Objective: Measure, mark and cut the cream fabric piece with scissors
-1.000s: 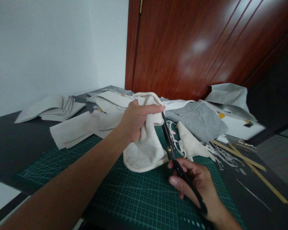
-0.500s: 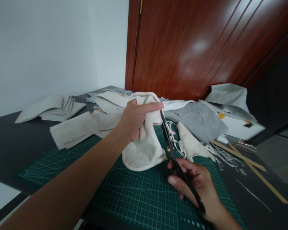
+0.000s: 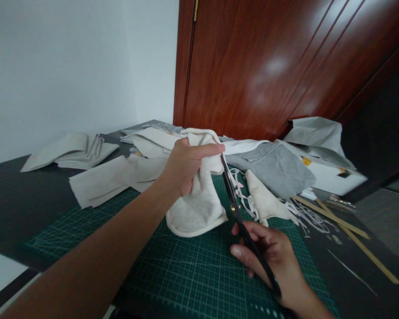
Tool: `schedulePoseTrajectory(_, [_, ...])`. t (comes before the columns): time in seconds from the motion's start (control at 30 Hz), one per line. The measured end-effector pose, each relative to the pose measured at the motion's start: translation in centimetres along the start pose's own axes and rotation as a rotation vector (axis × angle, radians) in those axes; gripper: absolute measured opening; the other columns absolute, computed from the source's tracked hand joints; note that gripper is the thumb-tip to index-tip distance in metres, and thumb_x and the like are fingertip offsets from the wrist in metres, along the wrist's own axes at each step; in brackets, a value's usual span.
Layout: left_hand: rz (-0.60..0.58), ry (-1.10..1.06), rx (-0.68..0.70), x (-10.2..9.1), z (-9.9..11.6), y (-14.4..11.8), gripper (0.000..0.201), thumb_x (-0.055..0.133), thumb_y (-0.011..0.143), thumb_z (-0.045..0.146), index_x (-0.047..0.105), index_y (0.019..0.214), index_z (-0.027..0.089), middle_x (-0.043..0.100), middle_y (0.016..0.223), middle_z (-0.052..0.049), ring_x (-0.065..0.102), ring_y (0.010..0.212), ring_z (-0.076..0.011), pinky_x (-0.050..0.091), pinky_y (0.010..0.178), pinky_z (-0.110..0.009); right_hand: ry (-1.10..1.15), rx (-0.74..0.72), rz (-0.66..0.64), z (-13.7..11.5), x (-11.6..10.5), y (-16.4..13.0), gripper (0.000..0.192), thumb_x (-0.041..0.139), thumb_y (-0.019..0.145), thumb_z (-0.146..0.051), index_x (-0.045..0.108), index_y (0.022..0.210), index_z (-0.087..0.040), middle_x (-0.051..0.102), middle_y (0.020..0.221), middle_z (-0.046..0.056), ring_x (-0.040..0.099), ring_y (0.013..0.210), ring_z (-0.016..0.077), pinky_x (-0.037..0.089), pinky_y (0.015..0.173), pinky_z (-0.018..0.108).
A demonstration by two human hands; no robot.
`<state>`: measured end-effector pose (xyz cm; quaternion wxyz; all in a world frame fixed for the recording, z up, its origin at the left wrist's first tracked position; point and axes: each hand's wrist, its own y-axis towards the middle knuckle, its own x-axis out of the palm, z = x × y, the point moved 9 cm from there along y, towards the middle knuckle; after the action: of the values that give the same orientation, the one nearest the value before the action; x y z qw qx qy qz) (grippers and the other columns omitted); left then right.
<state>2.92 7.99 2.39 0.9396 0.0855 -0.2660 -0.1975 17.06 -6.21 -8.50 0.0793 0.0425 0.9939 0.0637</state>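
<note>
My left hand (image 3: 185, 165) pinches a cream fleece fabric piece (image 3: 199, 204) and holds it up above a green cutting mat (image 3: 186, 270); its rounded lower edge touches the mat. My right hand (image 3: 272, 259) grips black scissors (image 3: 242, 226), whose blades run up along the right edge of the fabric to just under my left thumb. The blades look nearly closed against the fabric edge.
Cream and grey fabric pieces (image 3: 275, 166) lie piled behind the mat, with a folded stack (image 3: 69, 150) at the far left. Thin trimmed strips (image 3: 306, 215) and wooden sticks (image 3: 349, 235) lie at the right. A white box (image 3: 332, 175) and a red-brown door (image 3: 269, 66) stand behind.
The fabric and both hands have shifted slightly left and down. The scissors' tips have crept a little further up the fabric edge.
</note>
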Motion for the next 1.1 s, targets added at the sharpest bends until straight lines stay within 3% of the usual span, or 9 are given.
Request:
schedulePoseTrajectory(0.33, [-0.01,0.008,-0.01,0.1,0.1,0.0,0.02,0.086,0.064,0.018,0.068,0.073,0.016,0.068,0.066,0.0,0.063,0.058,-0.0151,0.051,0.059,-0.029,-0.034,0.003,-0.013,0.6,-0.1,-0.1,0.032,0.096,0.069,-0.029,0.076,0.094,-0.022,0.056,0.055,-0.008,0.048,0.041,0.0078,0.043,0.038,0.016])
schedulePoseTrajectory(0.67, [0.007,0.012,-0.063,0.1,-0.8,-0.2,0.023,0.088,0.06,0.02,0.069,0.073,0.017,0.07,0.068,-0.001,0.066,0.06,-0.0182,0.052,0.061,-0.032,-0.103,0.018,-0.033,0.8,0.5,-0.6,0.036,0.088,0.08,-0.042,0.077,0.106,-0.021,0.053,0.062,-0.006,0.047,0.051,0.0109,0.039,0.048,0.023])
schedulePoseTrajectory(0.83, [-0.01,0.011,-0.126,1.2,-2.3,-0.8,0.024,0.089,0.06,0.019,0.069,0.072,0.017,0.07,0.066,-0.001,0.067,0.059,-0.0191,0.055,0.06,-0.034,-0.108,0.113,-0.099,2.4,0.7,-2.5,0.042,0.087,0.081,-0.044,0.074,0.116,-0.023,0.059,0.071,-0.004,0.052,0.059,0.0123,0.041,0.056,0.024])
schedulePoseTrajectory(0.97, [-0.043,-0.039,-0.202,2.6,-3.4,-1.7,0.024,0.089,0.06,0.019,0.07,0.073,0.016,0.073,0.073,-0.005,0.071,0.065,-0.0228,0.059,0.064,-0.038,-0.129,0.129,-0.141,2.2,0.9,-4.2,0.044,0.079,0.086,-0.053,0.073,0.119,-0.023,0.062,0.073,-0.002,0.053,0.058,0.0127,0.042,0.054,0.024])
schedulePoseTrajectory(1.1, [-0.074,-0.049,-0.242,3.7,-3.6,-2.6,0.022,0.088,0.062,0.019,0.071,0.075,0.017,0.074,0.076,-0.006,0.073,0.068,-0.0237,0.058,0.065,-0.036,-0.096,0.19,-0.052,2.0,0.7,-5.7,0.055,0.085,0.077,-0.059,0.073,0.119,-0.025,0.073,0.08,0.003,0.064,0.064,0.0173,0.049,0.056,0.027])
